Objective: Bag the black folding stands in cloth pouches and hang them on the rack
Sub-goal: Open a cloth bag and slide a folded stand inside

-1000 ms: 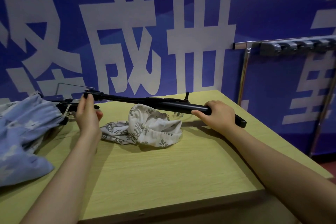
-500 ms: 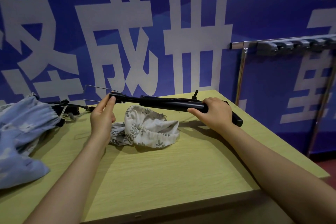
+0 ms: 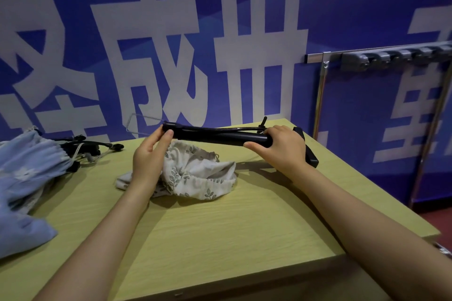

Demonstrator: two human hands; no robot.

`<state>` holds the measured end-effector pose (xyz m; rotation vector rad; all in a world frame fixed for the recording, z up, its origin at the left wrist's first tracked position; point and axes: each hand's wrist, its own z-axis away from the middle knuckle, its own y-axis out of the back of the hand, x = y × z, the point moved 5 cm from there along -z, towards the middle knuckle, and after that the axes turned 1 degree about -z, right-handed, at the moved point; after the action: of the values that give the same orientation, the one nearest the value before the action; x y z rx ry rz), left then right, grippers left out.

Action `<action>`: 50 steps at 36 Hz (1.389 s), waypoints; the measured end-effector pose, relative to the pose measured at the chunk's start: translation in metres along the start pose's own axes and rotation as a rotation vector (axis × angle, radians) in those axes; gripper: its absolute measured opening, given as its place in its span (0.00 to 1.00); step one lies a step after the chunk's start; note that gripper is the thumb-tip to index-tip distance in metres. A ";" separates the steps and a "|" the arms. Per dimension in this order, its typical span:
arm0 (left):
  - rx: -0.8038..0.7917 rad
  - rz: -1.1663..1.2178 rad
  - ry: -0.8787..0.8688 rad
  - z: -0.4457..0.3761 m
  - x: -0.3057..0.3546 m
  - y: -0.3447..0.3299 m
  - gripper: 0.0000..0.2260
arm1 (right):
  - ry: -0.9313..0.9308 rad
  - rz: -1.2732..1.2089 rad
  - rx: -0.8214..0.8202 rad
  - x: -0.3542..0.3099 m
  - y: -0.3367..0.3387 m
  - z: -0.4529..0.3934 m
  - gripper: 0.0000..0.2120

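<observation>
Both hands on black stand above leaf pouch, rack rt

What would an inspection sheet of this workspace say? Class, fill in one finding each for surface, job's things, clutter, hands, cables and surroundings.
Surface: light wooden table, its front part bare.
Job's things: black folding stand held level above the table; leaf-print pouch lies crumpled under it, mouth open; blue pouch at the left edge, with more black stand parts lying at its mouth.
Clutter: nothing seen.
Hands: left hand holds the stand's left end; right hand grips its thick tube.
Cables: a thin black cable runs along the held stand.
Surroundings: blue banner wall with white characters; metal rack with grey hooks on the right, nothing hanging in view.
</observation>
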<state>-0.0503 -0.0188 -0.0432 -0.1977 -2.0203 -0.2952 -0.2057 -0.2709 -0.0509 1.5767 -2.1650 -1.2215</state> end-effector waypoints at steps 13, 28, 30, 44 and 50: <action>0.067 0.310 0.206 0.013 -0.004 -0.023 0.16 | -0.121 -0.150 0.118 0.004 0.001 -0.002 0.32; -0.282 0.802 0.378 0.020 -0.008 -0.055 0.09 | 0.071 -0.593 -0.103 -0.040 -0.016 0.009 0.25; -0.288 0.775 0.350 0.018 -0.009 -0.053 0.07 | -0.114 -0.934 -0.198 -0.039 -0.016 0.006 0.26; -0.212 0.831 0.466 0.018 -0.024 -0.055 0.04 | -0.480 -1.160 -0.120 -0.001 0.011 -0.008 0.06; -0.128 0.914 0.500 0.017 -0.027 -0.047 0.03 | -0.531 -1.062 -0.158 0.002 0.013 -0.002 0.06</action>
<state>-0.0653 -0.0592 -0.0800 -0.9831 -1.2521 0.1086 -0.2148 -0.2727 -0.0413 2.6598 -1.2689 -2.2115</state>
